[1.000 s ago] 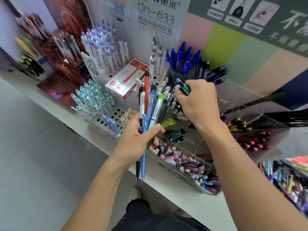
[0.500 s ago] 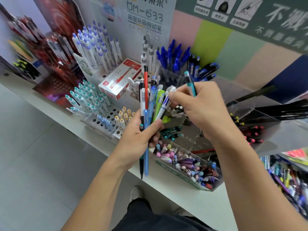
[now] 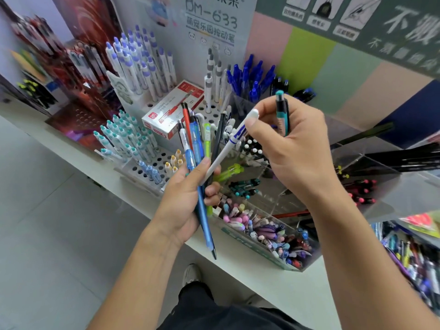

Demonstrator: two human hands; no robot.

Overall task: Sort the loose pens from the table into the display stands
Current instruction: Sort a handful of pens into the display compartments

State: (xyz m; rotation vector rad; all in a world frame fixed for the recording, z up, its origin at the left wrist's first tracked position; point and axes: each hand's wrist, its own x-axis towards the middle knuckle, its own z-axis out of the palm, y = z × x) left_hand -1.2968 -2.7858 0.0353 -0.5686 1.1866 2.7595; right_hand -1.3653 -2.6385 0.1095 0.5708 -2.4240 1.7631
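My left hand point(image 3: 188, 201) grips a fanned bundle of loose pens point(image 3: 197, 144): red, blue, green, black and white ones, tips pointing down past my palm. My right hand point(image 3: 292, 148) pinches the top of a white pen with blue marks point(image 3: 232, 141) that still reaches into the bundle. The same hand holds a teal and black pen point(image 3: 282, 110) upright between its fingers. Both hands hover above the clear acrylic display compartments point(image 3: 345, 160) on the white counter point(image 3: 238, 267).
White perforated stands hold purple-capped pens point(image 3: 140, 63) and teal-capped pens point(image 3: 126, 136). A red and white pen box point(image 3: 172, 110) lies between them. Blue pens point(image 3: 250, 77) stand in a cup behind. A clear bin of mixed pastel pens point(image 3: 266, 234) sits at the counter's front edge.
My right hand has risen from the compartments and taken hold of the white and blue pen, drawing it up and to the right out of the bundle. The teal pen stays in that hand.
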